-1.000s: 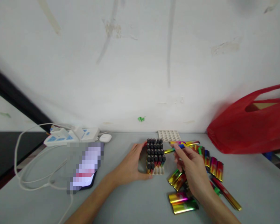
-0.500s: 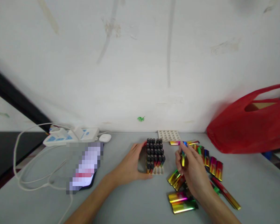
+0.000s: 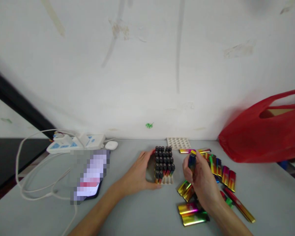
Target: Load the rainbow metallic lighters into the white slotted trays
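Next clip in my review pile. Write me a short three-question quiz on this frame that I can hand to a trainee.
1. True or false: the left hand rests against the side of the tray of black-capped lighters.
2. What does the right hand hold? A) a phone B) one iridescent lighter, held about upright C) the red bag
3. Fill in: an empty white tray lies behind the filled one, close to the ____.

Key: 1 true. 2 B. 3 wall.
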### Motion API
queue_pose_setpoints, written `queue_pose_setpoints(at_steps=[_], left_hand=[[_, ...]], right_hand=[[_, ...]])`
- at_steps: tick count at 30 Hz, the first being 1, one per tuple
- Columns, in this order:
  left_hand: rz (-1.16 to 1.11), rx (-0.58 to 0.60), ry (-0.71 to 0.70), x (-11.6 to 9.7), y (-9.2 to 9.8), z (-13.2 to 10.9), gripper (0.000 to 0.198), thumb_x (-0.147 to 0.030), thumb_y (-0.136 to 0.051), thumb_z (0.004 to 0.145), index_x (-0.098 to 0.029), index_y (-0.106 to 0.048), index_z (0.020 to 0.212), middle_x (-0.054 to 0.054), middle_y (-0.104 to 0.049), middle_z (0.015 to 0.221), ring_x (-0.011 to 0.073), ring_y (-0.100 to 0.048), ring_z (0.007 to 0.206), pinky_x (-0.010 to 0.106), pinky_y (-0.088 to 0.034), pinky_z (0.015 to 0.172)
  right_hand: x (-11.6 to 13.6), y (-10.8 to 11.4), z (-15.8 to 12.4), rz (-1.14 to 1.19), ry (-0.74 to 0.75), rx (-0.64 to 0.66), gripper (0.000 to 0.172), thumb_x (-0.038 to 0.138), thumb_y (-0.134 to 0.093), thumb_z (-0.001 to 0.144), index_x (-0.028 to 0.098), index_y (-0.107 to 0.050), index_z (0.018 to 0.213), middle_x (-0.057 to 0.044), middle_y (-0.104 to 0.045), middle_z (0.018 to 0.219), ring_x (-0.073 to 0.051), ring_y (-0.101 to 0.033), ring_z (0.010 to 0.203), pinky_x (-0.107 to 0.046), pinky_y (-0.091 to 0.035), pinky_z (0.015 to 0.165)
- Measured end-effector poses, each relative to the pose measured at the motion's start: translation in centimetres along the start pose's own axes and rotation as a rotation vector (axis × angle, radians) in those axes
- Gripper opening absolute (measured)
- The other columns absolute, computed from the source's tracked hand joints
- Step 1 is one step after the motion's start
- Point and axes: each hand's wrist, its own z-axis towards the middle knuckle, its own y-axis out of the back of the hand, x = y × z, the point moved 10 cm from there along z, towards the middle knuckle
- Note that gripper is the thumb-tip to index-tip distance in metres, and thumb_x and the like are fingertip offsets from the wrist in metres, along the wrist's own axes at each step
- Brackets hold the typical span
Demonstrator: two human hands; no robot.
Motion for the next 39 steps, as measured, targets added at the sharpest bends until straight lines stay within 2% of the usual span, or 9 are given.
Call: queue_pose_setpoints(at_steps=[10,19,28,34,36,39], left_hand=[[0.005,0.005,-0.008,0.0,0.0,0.0,0.127,-0.036,-0.105,0.066,-0.026,-0.035,0.172,0.018,-0.053,0.161,0.0433,-0.054,0.145,0.057,-0.043,0.127],[0.011,0.016,0.005,0.0,-0.1,0.0,0.127,-0.038,-0.105,0.066,-0.025,-0.034,0.172,0.019,-0.052,0.162,0.0443,-0.054,0.145,0.058,-0.043,0.127],[0.007,0.01,0.006,0.0,-0.1,0.0,0.128,-0.038,-0.105,0.066,-0.026,-0.034,0.172,0.019,-0.052,0.162,0.0444,-0.054,0.144,0.059,-0.043,0.127],[-0.012,-0.004,-0.011,-0.3,0.1,0.0,0.128,-0.039,-0.106,0.065,-0.028,-0.036,0.172,0.018,-0.055,0.161,0.0451,-0.055,0.145,0.059,-0.044,0.127],[-0.012,0.005,0.001,-0.3,0.1,0.1,0.127,-0.04,-0.106,0.065,-0.027,-0.037,0.171,0.018,-0.055,0.16,0.0454,-0.054,0.145,0.059,-0.044,0.127],[-0.008,0.008,0.009,-0.2,0.0,0.1,0.127,-0.039,-0.105,0.065,-0.026,-0.036,0.171,0.019,-0.054,0.161,0.0452,-0.054,0.145,0.06,-0.044,0.127]], right_hand=[[-0.1,0.0,0.1,-0.011,-0.006,0.012,0.065,0.081,-0.078,0.083,0.022,-0.057,0.064,0.005,-0.039,0.057,-0.012,-0.028,0.053,-0.027,-0.024,0.05],[-0.2,-0.3,0.2,0.023,0.011,0.05,0.062,0.076,-0.073,0.09,0.023,-0.054,0.064,0.005,-0.038,0.057,-0.013,-0.026,0.053,-0.027,-0.026,0.049],[-0.8,-0.5,0.0,0.069,-0.062,0.079,0.061,0.075,-0.077,0.086,0.025,-0.051,0.064,0.006,-0.035,0.058,-0.013,-0.022,0.053,-0.027,-0.026,0.049],[-1.4,-0.9,0.2,0.036,-0.096,0.137,0.067,0.077,-0.076,0.085,0.025,-0.041,0.059,0.011,-0.02,0.057,-0.011,-0.008,0.052,-0.027,-0.012,0.045],[-1.9,-0.9,0.2,0.009,-0.113,0.139,0.068,0.078,-0.074,0.085,0.025,-0.041,0.059,0.011,-0.021,0.056,-0.01,-0.008,0.051,-0.027,-0.01,0.045],[-2.6,-0.7,0.1,-0.043,-0.141,0.127,0.066,0.079,-0.073,0.086,0.025,-0.045,0.06,0.01,-0.025,0.055,-0.01,-0.012,0.05,-0.026,-0.013,0.045]])
